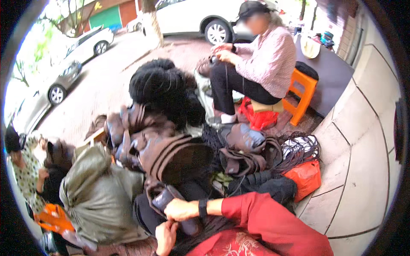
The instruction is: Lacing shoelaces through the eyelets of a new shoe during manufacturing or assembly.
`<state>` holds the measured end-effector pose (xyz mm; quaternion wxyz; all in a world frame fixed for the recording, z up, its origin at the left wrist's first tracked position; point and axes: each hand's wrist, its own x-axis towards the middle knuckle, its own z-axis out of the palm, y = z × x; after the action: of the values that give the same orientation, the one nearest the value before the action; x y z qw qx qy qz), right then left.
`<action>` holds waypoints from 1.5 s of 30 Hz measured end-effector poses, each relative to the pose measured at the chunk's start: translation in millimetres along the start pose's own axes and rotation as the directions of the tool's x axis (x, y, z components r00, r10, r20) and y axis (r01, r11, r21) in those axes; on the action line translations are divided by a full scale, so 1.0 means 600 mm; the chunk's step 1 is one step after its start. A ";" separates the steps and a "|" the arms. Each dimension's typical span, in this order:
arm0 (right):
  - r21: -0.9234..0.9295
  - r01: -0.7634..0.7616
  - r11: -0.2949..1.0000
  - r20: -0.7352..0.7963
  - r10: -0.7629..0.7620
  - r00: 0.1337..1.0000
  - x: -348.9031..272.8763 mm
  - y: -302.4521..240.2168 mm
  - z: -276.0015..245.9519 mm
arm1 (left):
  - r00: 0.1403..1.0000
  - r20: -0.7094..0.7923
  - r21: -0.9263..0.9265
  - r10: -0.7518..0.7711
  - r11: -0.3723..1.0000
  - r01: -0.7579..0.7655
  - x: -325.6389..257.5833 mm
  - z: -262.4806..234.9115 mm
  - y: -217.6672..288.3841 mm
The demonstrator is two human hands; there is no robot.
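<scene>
On my lap lies a brown and grey piece that looks like a shoe upper [162,197]. My right hand [181,210], with a black band on its wrist, is closed over this piece. Just below it, my left hand [165,235] has its fingers pinched together close to the right fingertips. What the left fingers pinch is too small to make out. Beyond my knees sits a heap of similar brown uppers [158,155], some nested in a curved stack.
A grey-green sack [100,192] bulges at the left. Black bundles [158,81] rise behind the heap. Tangled dark laces [299,149] and an orange-red bag [305,179] lie at the right. A person [269,59] sits opposite by an orange stool [301,94]; another person [25,166] is at left.
</scene>
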<state>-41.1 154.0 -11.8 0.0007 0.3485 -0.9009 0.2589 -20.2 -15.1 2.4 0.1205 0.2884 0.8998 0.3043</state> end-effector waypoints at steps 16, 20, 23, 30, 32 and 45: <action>0.037 0.130 0.991 -0.252 -0.117 0.961 -0.004 0.019 0.000 | 0.959 0.059 0.061 0.277 0.958 -0.280 0.041 -0.066 0.015; 0.034 0.178 0.983 -0.181 -0.169 0.969 0.013 0.009 0.004 | 0.941 -0.078 0.141 0.329 0.938 -0.317 0.029 -0.035 -0.048; -0.059 -0.010 0.998 0.038 0.013 0.999 -0.008 0.016 -0.009 | 0.943 -0.007 0.156 0.334 0.931 -0.329 0.054 -0.019 -0.049; -0.120 0.086 0.989 -0.071 -0.095 0.993 0.001 0.014 -0.069 | 0.931 -0.013 0.149 0.366 0.921 -0.360 0.029 -0.034 -0.037; -0.244 0.059 0.968 -0.224 -0.116 0.968 0.002 -0.002 -0.109 | 0.886 -0.159 0.170 0.435 0.896 -0.410 0.043 -0.053 -0.030; 0.332 -0.022 0.943 -0.259 0.114 0.959 -0.082 -0.002 -0.083 | 0.975 -0.115 -0.298 0.192 0.929 -0.218 0.088 -0.053 0.053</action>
<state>-12.3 207.3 22.7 0.0591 0.2729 -0.8484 0.4497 -61.0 21.7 44.6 0.0940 0.3453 0.8103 0.4640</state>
